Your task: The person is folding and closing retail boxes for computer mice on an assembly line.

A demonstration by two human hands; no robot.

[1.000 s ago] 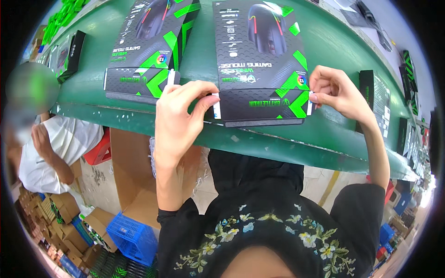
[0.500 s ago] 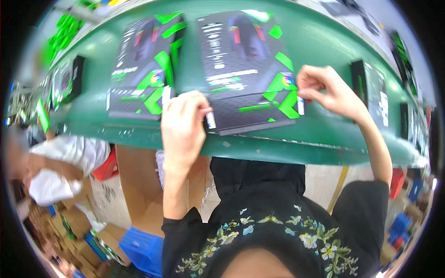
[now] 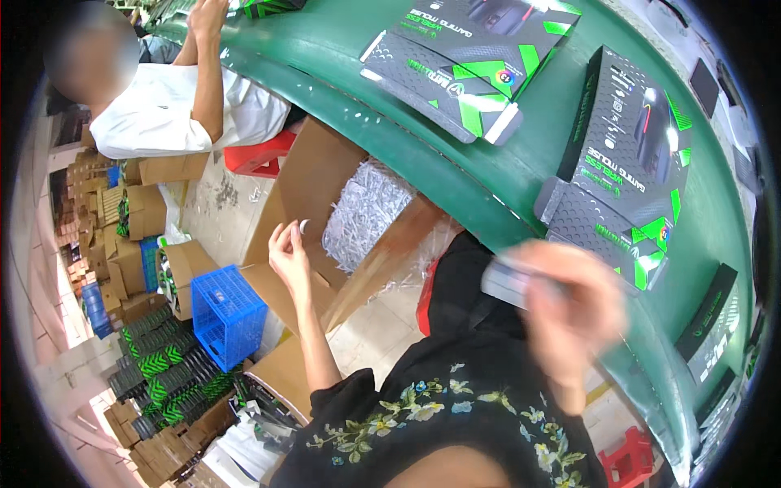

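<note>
My left hand is lifted over the edge of an open cardboard carton, its fingers pinched on a small white piece. Inside the carton lies a heap of narrow white strips. My right hand is smeared by motion in front of the table edge, with a flat, pale, strip-like piece at its fingers. Beyond it, a black and green computer mouse box rests on the green table, its flap end towards me. A second such mouse box lies to its left.
More dark boxes stand on the right of the table. At the left sits a co-worker in white on a red stool. A blue crate, stacked black and green items and cartons occupy the floor.
Both hands have left the flap end of the mouse box and come back off the table. The left hand has moved over to the carton. The view has swung left.
</note>
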